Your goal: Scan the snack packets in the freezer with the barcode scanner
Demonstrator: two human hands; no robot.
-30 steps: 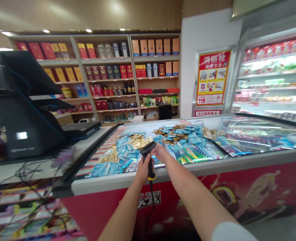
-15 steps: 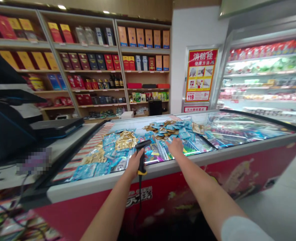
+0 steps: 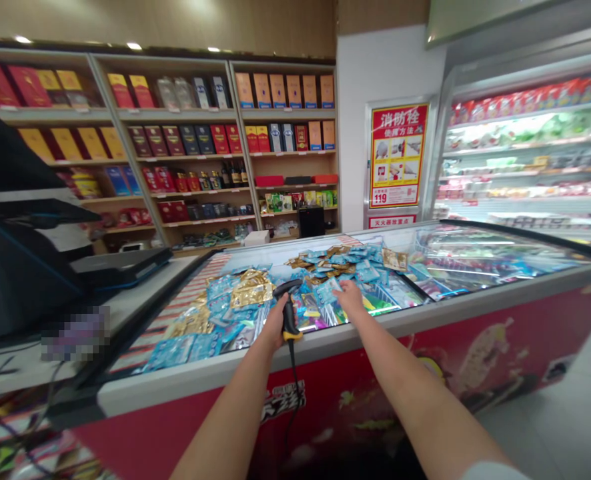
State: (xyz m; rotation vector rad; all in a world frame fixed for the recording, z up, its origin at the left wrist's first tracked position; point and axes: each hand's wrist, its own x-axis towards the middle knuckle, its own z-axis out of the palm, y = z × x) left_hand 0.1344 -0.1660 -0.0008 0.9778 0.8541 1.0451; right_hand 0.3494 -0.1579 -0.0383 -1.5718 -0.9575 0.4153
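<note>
My left hand (image 3: 274,324) is wrapped round the handle of a black and yellow barcode scanner (image 3: 289,317), its head up and a cable hanging down. My right hand (image 3: 350,299) pinches the edge of a blue packet (image 3: 327,291) just above the freezer's glass top. Behind it lies a heap of blue and brown packets (image 3: 339,259). To the left of the scanner spreads another pile of blue and gold packets (image 3: 251,288). Both piles rest on the chest freezer (image 3: 320,341), whose front is red.
A counter with a dark machine (image 3: 20,267) and cables stands at the left. Shelves of boxed goods (image 3: 200,140) line the back wall. A red fire-hydrant notice (image 3: 398,157) hangs beside a lit refrigerated display (image 3: 525,160).
My right hand now has a blue packet held out toward the scanner, where its fingers were over the heap's near edge. The scanner has tilted a little, and the view has shifted upward.
</note>
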